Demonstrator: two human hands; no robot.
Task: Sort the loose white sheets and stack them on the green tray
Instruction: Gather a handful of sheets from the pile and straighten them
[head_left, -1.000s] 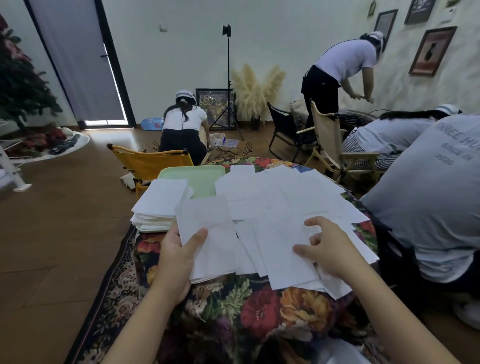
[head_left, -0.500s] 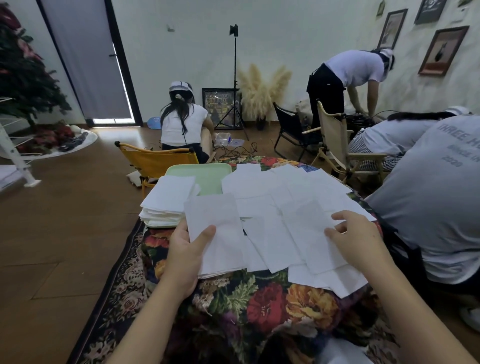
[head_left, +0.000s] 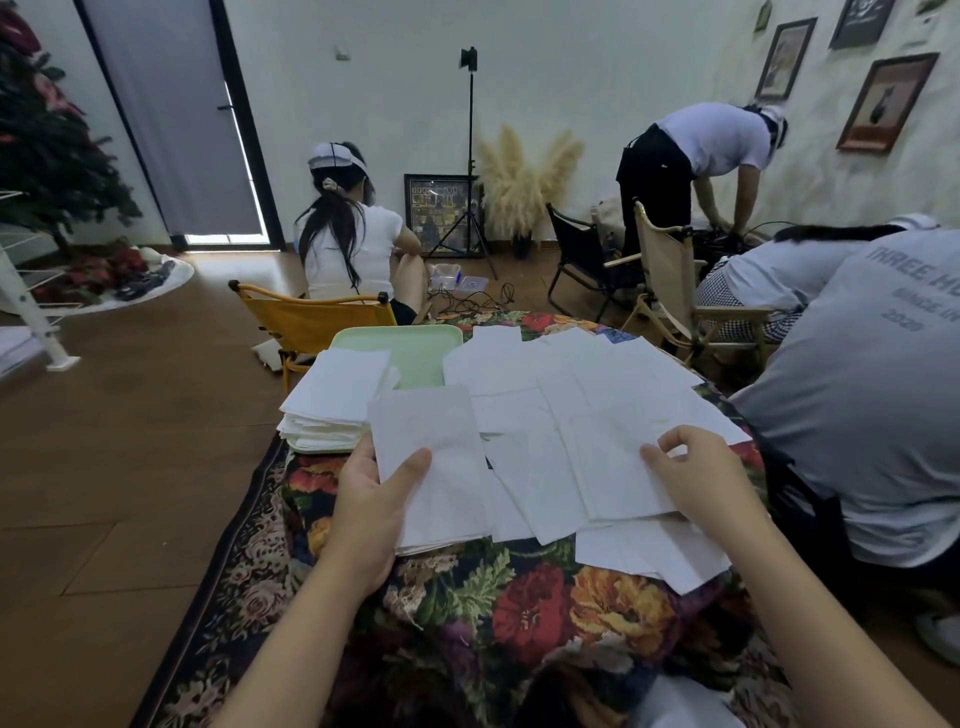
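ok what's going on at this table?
A person is sorting loose white paper sheets spread over a floral-patterned tablecloth. The left hand grips a small gathered bundle of white sheets, thumb on top. The right hand pinches the edge of another white sheet lying in the spread. A stack of white sheets already sits on the pale green plastic tray; many remain unsorted.

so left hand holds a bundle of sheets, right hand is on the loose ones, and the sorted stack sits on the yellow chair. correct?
Not quite. The head view shows the sorted stack sitting on the green tray, not on the yellow chair behind it. The rest holds: the left hand holds a bundle of sheets, and the right hand is on the loose ones.
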